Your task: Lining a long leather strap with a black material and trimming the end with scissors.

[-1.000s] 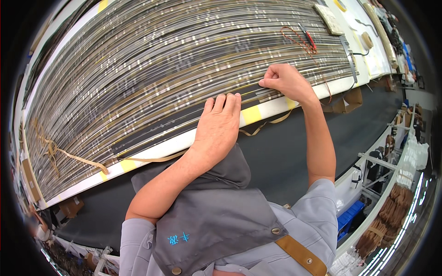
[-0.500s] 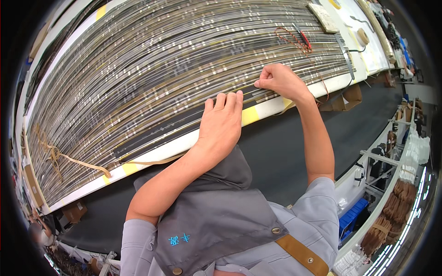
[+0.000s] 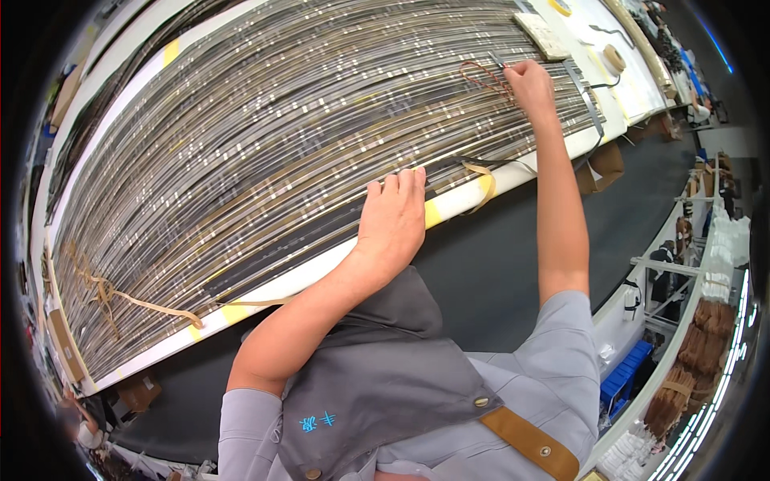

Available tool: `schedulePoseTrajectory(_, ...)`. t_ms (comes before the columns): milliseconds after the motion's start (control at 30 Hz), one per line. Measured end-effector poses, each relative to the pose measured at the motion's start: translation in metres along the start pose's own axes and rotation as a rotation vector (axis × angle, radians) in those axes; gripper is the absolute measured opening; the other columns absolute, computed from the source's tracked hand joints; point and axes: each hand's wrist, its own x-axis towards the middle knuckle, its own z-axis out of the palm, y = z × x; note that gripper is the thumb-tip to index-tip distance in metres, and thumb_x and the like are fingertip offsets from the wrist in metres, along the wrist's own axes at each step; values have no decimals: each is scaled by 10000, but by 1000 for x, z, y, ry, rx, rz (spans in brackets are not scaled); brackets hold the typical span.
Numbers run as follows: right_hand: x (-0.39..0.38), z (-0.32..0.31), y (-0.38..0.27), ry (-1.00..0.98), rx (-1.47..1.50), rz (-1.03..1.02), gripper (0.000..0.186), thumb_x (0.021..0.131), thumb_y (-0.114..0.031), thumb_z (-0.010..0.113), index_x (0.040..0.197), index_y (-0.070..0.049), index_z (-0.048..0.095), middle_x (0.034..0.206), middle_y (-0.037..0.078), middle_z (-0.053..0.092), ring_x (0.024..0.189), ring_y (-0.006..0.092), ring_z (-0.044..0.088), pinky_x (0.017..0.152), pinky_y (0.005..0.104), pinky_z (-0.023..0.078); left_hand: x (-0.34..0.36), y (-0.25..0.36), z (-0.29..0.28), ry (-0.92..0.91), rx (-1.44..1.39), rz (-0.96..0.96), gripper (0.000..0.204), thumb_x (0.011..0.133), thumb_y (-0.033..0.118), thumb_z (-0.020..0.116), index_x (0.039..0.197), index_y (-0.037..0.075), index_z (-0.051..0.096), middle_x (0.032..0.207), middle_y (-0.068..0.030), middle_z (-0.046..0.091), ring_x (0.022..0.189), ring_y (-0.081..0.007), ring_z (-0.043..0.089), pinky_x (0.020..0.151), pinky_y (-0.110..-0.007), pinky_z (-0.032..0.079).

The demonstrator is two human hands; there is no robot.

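Observation:
Long narrow grey, black and tan strips [image 3: 265, 152] lie side by side in a curved layer over the table. My left hand [image 3: 393, 216] lies on the near strips, palm down, fingers stretched out and close together. Farther right, my right hand [image 3: 529, 86] is closed round a small red-handled tool that looks like thread snips. The snips' metal tip [image 3: 496, 59] points out to the far left of the fist; the handle is mostly hidden. A reddish cord [image 3: 473, 74] loops beside it. Between my hands, a loose dark strip end [image 3: 475, 160] curls above a tan ribbon [image 3: 486, 186].
The white table edge [image 3: 313, 255] with yellow tape runs along my side. A pale block [image 3: 542, 36], a tape roll [image 3: 614, 58] and a grey metal strip [image 3: 589, 100] sit at the far right. Another tan ribbon [image 3: 152, 305] trails at the left. Shelving [image 3: 666, 280] stands at right.
My right hand has left the near strips, moved away and right, and closed on the red-handled snips. The dark strip end now lies loose. My left hand stays on the strips.

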Motion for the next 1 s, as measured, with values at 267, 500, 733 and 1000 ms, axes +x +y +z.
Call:
schedulePoseTrajectory(267, 42, 43, 56, -86, 94, 178, 337, 792, -316, 756, 941, -14, 738, 904, 186, 722, 878, 334, 687, 817, 427, 519, -5, -7, -2, -34, -54, 52, 538, 843, 89, 542, 1350, -84, 487, 1106, -134, 543, 1002, -247, 537, 845, -356, 427)
schedulePoseTrajectory(500, 26, -13, 53, -218, 1245, 163, 140, 967, -142, 616, 991, -4, 624, 864, 30, 656, 735, 104, 606, 640, 237, 466, 18, -33, -38, -245, -316, 24, 277, 827, 33, 553, 1075, -57, 636, 1006, -218, 586, 899, -379, 613, 798, -474, 496)
schedulePoseTrajectory(733, -94, -111, -9, -235, 1489, 106, 266, 1039, -192, 506, 1145, 40, 583, 820, 14, 569, 694, 94, 517, 628, 240, 430, 94, -22, -9, 32, -466, 197, 158, 813, 72, 604, 926, -26, 653, 914, -220, 630, 898, -422, 635, 812, -477, 522)
schedulePoseTrajectory(1000, -207, -105, -33, -555, 1160, 238, 211, 980, -153, 619, 1122, -6, 567, 803, 2, 568, 655, 34, 474, 566, 190, 378, 126, -45, -6, -381, -595, 268, 93, 771, 55, 615, 836, 1, 656, 798, -166, 687, 755, -298, 683, 676, -385, 535)
